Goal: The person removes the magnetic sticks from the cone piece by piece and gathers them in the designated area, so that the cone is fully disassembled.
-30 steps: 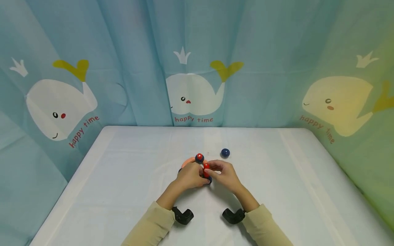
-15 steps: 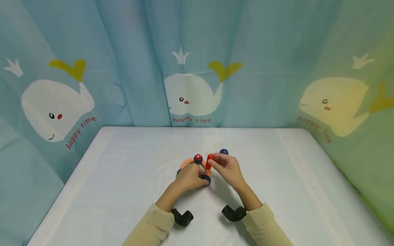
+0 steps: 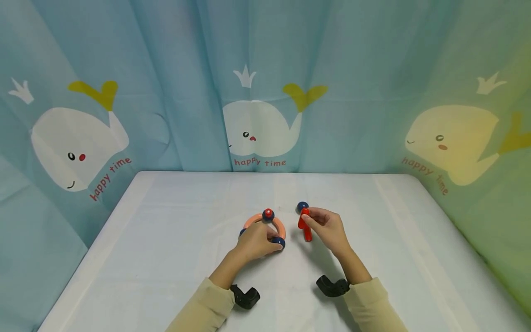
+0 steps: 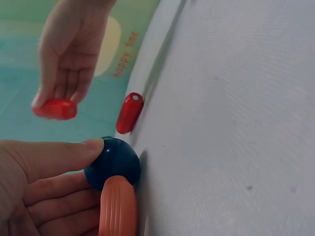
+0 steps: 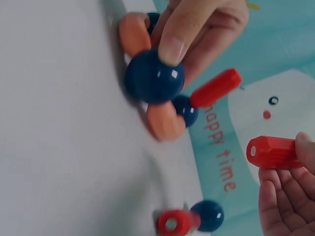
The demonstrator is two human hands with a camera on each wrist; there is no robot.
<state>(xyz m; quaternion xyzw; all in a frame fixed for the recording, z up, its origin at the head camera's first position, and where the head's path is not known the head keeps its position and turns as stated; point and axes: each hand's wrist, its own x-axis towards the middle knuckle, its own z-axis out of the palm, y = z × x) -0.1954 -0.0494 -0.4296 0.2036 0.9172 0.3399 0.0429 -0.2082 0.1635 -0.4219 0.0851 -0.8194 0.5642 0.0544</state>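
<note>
Head view: gripping a blue ball [image 3: 279, 243] of the orange ring [image 3: 280, 227] with left hand [image 3: 256, 240], mid-table. Pinching a red peg [image 3: 304, 216] in right hand [image 3: 330, 227], above a second red peg [image 3: 308, 234] near a loose blue ball [image 3: 302, 206].
Left wrist view: pressing thumb to ring's ball, fingers behind.
Right wrist view: holding pinched peg clear of table [image 5: 59, 123]. Visible beyond: an upright red peg [image 5: 216, 87] on a farther ring ball [image 5: 186, 112].

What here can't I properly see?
Head: near side of the orange ring and most of the leftmost blue ball, behind the left hand.
Left wrist: much of the ring, cut off by the bottom edge.
Right wrist: one end of the held red stick, behind the right hand.
</note>
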